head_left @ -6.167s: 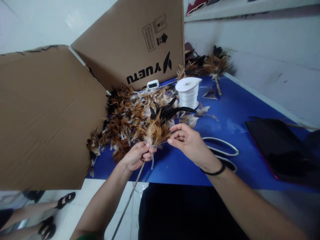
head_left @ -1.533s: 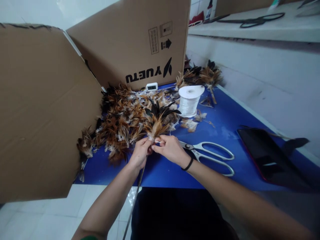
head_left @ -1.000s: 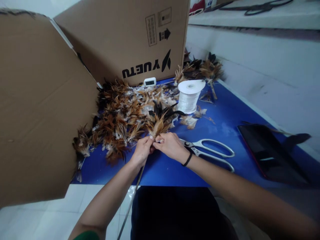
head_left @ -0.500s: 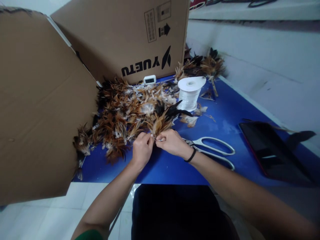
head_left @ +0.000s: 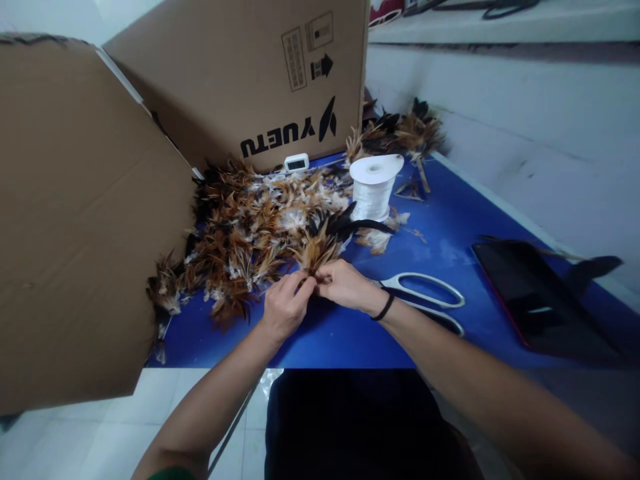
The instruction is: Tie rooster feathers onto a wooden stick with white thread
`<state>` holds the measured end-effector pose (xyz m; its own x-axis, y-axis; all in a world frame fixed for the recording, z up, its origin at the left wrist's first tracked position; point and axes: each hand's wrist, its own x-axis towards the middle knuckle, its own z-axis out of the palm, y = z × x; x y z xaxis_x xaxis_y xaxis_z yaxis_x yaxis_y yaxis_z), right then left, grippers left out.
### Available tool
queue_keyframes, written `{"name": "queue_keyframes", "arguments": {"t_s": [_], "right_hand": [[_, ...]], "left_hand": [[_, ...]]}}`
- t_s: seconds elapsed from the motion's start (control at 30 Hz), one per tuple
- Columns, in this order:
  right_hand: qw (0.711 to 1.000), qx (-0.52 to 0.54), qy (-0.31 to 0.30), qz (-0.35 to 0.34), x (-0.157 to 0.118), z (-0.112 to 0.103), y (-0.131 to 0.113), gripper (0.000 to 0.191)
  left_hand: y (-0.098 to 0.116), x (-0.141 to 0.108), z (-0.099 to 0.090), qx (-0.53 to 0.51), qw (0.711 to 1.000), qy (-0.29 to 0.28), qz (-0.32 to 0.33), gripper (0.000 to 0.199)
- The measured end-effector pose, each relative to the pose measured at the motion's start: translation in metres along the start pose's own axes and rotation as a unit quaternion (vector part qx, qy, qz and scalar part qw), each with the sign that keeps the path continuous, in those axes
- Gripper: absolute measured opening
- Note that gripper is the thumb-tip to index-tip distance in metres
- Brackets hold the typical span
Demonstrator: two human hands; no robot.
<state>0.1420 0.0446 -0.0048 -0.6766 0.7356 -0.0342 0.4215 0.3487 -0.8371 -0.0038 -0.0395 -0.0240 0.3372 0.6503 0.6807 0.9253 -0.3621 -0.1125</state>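
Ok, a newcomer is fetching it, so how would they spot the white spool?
On the blue table, find the large brown cardboard box lettered YUETU. In front of its right edge, beside the brown feather pile, stands a white spool. Its broad top disc sets it apart from the small, boxy white display.

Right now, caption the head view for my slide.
Two hands, left and right, work a feather bundle beside white scissors.

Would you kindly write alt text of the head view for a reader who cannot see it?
A person's left hand and right hand pinch the base of a feather bundle over a blue table, with piled feathers, a white spool, scissors and cardboard panels nearby.
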Motion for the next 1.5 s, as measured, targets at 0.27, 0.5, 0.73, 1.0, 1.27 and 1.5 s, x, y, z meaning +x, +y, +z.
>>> {"name": "queue_keyframes", "arguments": {"t_s": [0.27, 0.5, 0.73, 1.0, 1.27, 1.5], "right_hand": [[0.999, -0.017, -0.037, -0.017, -0.002, -0.004, 0.001, 0.013], [0.997, -0.063, -0.049, -0.003, -0.004, -0.009, -0.001, 0.014], [0.988, -0.149, -0.034, -0.008, -0.012, -0.022, -0.006, 0.018], [0.994, -0.106, -0.031, -0.011, -0.021, -0.035, -0.013, 0.018], [0.990, -0.130, -0.035, -0.038, -0.017, -0.034, -0.025, 0.017], [0.994, -0.095, -0.011, -0.049, -0.014, -0.038, -0.019, 0.024]], "left_hand": [[-0.003, 0.002, 0.008, -0.180, 0.979, -0.042, -0.086, 0.017], [-0.004, 0.000, 0.016, -0.197, 0.972, -0.095, -0.090, 0.023], [-0.003, 0.006, 0.016, -0.201, 0.969, -0.089, -0.108, 0.010], [-0.010, 0.008, 0.010, -0.227, 0.963, -0.133, -0.055, 0.009], [-0.015, 0.008, 0.008, -0.198, 0.966, -0.159, -0.056, 0.012], [-0.016, 0.009, 0.008, -0.208, 0.967, -0.135, -0.060, 0.008]]}}
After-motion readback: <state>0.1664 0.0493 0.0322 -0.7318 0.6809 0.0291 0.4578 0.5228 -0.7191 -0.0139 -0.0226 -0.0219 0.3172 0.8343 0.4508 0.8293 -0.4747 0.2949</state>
